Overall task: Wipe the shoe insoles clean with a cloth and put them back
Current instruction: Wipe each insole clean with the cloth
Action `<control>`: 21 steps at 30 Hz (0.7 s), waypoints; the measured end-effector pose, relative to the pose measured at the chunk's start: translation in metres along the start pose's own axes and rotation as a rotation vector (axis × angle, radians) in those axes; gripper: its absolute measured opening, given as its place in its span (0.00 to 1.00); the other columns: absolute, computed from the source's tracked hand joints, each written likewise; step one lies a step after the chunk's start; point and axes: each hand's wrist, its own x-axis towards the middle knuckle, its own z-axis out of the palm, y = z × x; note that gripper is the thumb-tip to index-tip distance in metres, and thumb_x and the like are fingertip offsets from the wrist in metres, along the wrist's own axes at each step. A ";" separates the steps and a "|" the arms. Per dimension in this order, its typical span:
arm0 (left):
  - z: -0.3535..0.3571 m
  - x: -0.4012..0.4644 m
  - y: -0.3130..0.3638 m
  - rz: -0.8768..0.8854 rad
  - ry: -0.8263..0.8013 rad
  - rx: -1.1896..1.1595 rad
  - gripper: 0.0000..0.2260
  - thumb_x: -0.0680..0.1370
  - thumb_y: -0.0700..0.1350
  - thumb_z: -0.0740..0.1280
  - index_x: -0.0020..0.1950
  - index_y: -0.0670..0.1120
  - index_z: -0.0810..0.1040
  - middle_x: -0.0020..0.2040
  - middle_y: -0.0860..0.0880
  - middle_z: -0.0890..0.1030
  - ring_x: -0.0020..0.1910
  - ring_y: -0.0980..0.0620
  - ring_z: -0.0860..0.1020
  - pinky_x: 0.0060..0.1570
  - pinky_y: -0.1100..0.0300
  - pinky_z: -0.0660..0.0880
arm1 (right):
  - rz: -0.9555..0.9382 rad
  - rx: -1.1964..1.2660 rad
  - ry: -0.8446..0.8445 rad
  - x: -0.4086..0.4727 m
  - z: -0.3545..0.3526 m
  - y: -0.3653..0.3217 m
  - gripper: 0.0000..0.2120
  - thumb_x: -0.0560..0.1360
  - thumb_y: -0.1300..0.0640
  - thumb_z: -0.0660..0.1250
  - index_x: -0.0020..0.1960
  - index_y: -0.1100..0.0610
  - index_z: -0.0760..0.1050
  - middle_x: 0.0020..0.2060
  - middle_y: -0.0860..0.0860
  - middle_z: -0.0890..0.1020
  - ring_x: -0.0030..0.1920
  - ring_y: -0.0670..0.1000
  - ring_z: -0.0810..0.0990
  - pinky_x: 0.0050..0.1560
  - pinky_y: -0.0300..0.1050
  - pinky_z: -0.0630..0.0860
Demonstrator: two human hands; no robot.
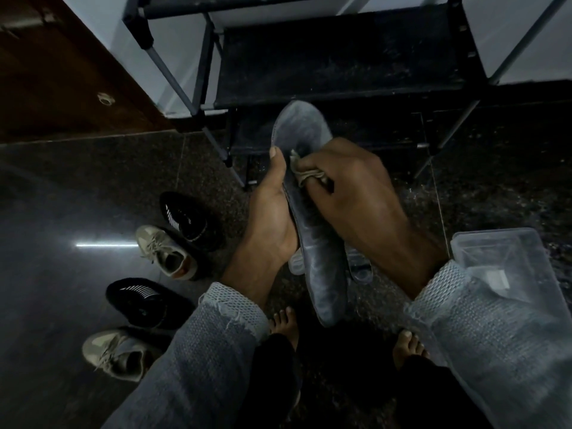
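A long grey insole (pixel 322 261) is held up in front of me, toe end pointing away toward the rack. My left hand (pixel 269 218) grips its left edge, thumb along the rim. My right hand (pixel 349 187) clutches a small bunched beige cloth (pixel 309 173) and presses it onto the insole's upper middle. On the floor to the left stand two black knit shoes (pixel 188 219) (pixel 145 301) and two beige lace-up sneakers (pixel 167 252) (pixel 117 351).
A black metal shoe rack (pixel 334 60) stands just ahead. A clear plastic box (pixel 507 292) sits at my right forearm. A clear plastic item (pixel 360 267) lies on the dark stone floor below the insole. My bare feet (pixel 408 345) are underneath. A brown wooden door (pixel 55 72) is at the left.
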 end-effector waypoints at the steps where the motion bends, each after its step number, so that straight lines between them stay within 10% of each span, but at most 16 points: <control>1: 0.000 0.000 0.000 0.001 -0.007 0.005 0.26 0.82 0.59 0.51 0.57 0.40 0.78 0.50 0.42 0.84 0.50 0.46 0.83 0.51 0.55 0.80 | 0.011 -0.020 0.005 0.001 -0.002 0.002 0.08 0.77 0.58 0.65 0.51 0.58 0.82 0.46 0.55 0.80 0.44 0.52 0.80 0.45 0.46 0.77; 21: 0.001 0.002 0.001 -0.004 -0.012 -0.005 0.26 0.83 0.58 0.50 0.59 0.39 0.77 0.51 0.42 0.83 0.51 0.46 0.82 0.54 0.53 0.79 | 0.101 -0.042 -0.011 0.004 -0.012 0.017 0.06 0.74 0.59 0.67 0.49 0.56 0.82 0.46 0.54 0.80 0.44 0.51 0.79 0.47 0.50 0.78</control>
